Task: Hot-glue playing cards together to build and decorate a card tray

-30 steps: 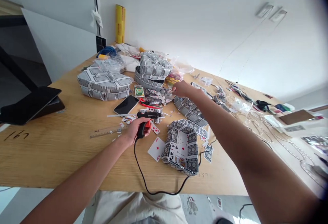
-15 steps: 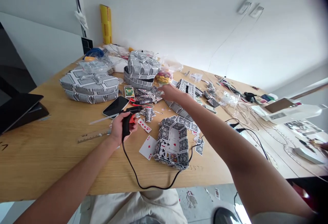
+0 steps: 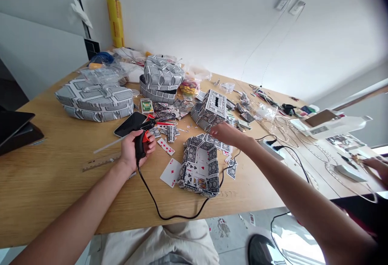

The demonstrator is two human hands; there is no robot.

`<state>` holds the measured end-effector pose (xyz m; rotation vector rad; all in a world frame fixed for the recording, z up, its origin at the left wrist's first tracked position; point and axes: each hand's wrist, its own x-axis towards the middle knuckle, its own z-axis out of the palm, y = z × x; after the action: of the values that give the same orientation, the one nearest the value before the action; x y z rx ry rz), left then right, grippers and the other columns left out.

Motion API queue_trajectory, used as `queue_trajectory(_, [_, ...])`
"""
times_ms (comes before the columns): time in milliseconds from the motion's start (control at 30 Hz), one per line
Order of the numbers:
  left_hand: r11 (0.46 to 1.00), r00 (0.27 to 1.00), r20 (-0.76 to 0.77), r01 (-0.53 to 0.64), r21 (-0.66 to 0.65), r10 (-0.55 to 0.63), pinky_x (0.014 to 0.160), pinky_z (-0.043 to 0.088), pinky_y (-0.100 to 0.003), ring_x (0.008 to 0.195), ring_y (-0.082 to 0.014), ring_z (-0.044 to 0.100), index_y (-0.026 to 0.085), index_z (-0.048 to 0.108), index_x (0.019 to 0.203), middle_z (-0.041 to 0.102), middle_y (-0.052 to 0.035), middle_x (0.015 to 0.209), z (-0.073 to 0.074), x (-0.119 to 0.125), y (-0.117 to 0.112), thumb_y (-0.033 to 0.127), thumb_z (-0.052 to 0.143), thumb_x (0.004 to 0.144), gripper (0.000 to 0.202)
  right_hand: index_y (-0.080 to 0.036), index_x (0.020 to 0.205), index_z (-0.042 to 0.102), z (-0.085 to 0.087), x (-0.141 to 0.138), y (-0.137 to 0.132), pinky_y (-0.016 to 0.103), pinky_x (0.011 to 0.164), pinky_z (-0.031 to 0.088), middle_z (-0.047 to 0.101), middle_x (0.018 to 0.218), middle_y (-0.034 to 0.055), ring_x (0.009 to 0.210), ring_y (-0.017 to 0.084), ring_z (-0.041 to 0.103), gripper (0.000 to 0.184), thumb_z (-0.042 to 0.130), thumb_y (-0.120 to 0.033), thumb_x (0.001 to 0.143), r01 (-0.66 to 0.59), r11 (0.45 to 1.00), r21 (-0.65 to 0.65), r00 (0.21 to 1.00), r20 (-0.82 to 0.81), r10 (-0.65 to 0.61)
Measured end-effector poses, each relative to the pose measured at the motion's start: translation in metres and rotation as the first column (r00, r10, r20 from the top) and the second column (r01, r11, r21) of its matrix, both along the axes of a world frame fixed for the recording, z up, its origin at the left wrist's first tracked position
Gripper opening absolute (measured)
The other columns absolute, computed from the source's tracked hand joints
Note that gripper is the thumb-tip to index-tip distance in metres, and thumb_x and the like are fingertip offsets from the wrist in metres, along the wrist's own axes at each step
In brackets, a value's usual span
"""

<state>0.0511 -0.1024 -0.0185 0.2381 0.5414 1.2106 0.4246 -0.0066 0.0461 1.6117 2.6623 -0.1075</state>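
My left hand [image 3: 138,148] is wrapped around a black glue gun [image 3: 140,145] with an orange trigger; its black cord loops down along the table's front. My right hand [image 3: 226,133] is lowered with its fingers curled, just behind an open box made of playing cards [image 3: 183,176]. Its fingertips are at a strip of joined cards [image 3: 209,138], and whatever they pinch is hidden. Behind that hand stands a closed card box with a dark slot [image 3: 212,105]. A ten of diamonds [image 3: 166,146] and an ace of diamonds [image 3: 171,172] lie between my hands.
Two card-woven boxes [image 3: 93,99] [image 3: 162,75] stand at the back left. Near the glue gun lie a phone [image 3: 130,123], a ruler [image 3: 98,162] and red-handled pliers [image 3: 165,124]. A power strip [image 3: 271,149] and coiled cords are on the right. Another person's hand [image 3: 377,166] shows at the right edge.
My right hand has drawn back from the scattered cards in the middle towards the near box, and its fingers are now curled downward. My left hand still holds the glue gun. The view has shifted slightly.
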Motion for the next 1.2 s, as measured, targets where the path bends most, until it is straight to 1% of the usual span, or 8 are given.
queue_trajectory(233, [1.000,0.998,-0.069,-0.004,0.004,0.004,0.050,0.047,-0.025,0.058,-0.0138,0.050,0.016,0.058,0.075,0.052,-0.0033,0.073,-0.006,0.001,0.001,0.030,0.066,0.079,0.017,-0.016,0.125,0.080,-0.047,0.043,-0.049,0.046,0.102,0.063,0.082,0.126,0.0167,0.114,0.030,0.080,0.031,0.070,-0.013,0.096,0.098,0.995,-0.007,0.994,-0.046,-0.099])
queue_trajectory(367, [1.000,0.996,-0.084,-0.010,-0.012,0.009,0.050,0.047,-0.025,0.058,-0.0141,0.050,0.017,0.057,0.076,0.052,-0.0033,0.072,-0.007,0.003,0.001,0.029,0.065,0.081,0.015,-0.020,0.125,0.081,-0.059,0.050,-0.062,0.042,0.097,0.065,0.083,0.123,0.0138,0.109,0.029,0.082,0.028,0.065,-0.021,0.103,0.158,0.987,0.020,0.981,-0.116,-0.155])
queue_trajectory(500, [0.999,0.996,-0.089,-0.021,-0.038,0.017,0.049,0.046,-0.025,0.057,-0.0148,0.050,0.019,0.055,0.078,0.052,-0.0031,0.072,-0.004,0.003,0.001,0.029,0.063,0.082,0.013,-0.022,0.117,0.083,-0.051,0.054,-0.063,0.037,0.084,0.065,0.086,0.108,0.0103,0.092,0.027,0.083,0.027,0.060,-0.021,0.104,0.218,0.972,0.086,0.964,-0.172,-0.201])
queue_trajectory(633, [0.999,0.996,-0.087,-0.019,-0.038,0.015,0.048,0.047,-0.025,0.057,-0.0150,0.050,0.019,0.055,0.078,0.052,-0.0034,0.072,-0.003,0.002,0.001,0.029,0.062,0.082,0.013,-0.015,0.130,0.077,-0.030,0.042,-0.076,0.044,0.087,0.063,0.080,0.123,0.0197,0.102,0.031,0.080,0.043,0.040,-0.023,0.110,0.314,0.904,0.290,0.936,-0.251,-0.245])
queue_trajectory(767, [1.000,0.996,-0.093,-0.010,-0.008,0.010,0.046,0.044,-0.023,0.057,-0.0142,0.050,0.017,0.057,0.077,0.051,-0.0032,0.072,-0.004,0.001,0.002,0.029,0.063,0.079,0.014,-0.018,0.132,0.075,-0.017,0.006,-0.110,0.039,0.080,0.064,0.080,0.109,0.0137,0.090,0.024,0.076,0.035,0.050,-0.023,0.108,0.220,0.844,0.490,0.936,-0.349,-0.041])
queue_trajectory(867, [1.000,0.995,-0.097,0.002,0.008,-0.001,0.045,0.044,-0.023,0.056,-0.0132,0.049,0.016,0.058,0.077,0.051,-0.0031,0.073,-0.006,0.001,0.002,0.030,0.066,0.077,0.015,-0.018,0.120,0.075,-0.018,-0.026,-0.138,0.039,0.088,0.063,0.080,0.107,0.0119,0.097,0.024,0.074,0.031,0.048,-0.011,0.106,0.013,0.893,0.450,0.957,-0.265,0.120])
queue_trajectory(933, [1.000,0.995,-0.096,0.012,0.012,-0.011,0.045,0.044,-0.023,0.056,-0.0125,0.048,0.016,0.059,0.077,0.051,-0.0028,0.072,-0.007,0.001,0.002,0.030,0.067,0.076,0.016,-0.019,0.112,0.074,-0.021,-0.044,-0.150,0.040,0.087,0.061,0.079,0.108,0.0121,0.098,0.026,0.072,0.029,0.049,-0.008,0.105,-0.063,0.947,0.315,0.989,-0.108,0.102])
queue_trajectory(1200, [1.000,0.993,-0.116,-0.013,-0.016,0.011,0.048,0.047,-0.025,0.057,-0.0139,0.051,0.017,0.058,0.076,0.053,-0.0039,0.071,-0.004,0.002,0.001,0.029,0.066,0.078,0.015,-0.016,0.110,0.072,-0.034,-0.071,-0.135,0.035,0.079,0.057,0.074,0.111,0.0164,0.101,0.028,0.073,0.029,0.052,0.001,0.095,0.075,0.997,0.014,0.972,0.222,-0.076])
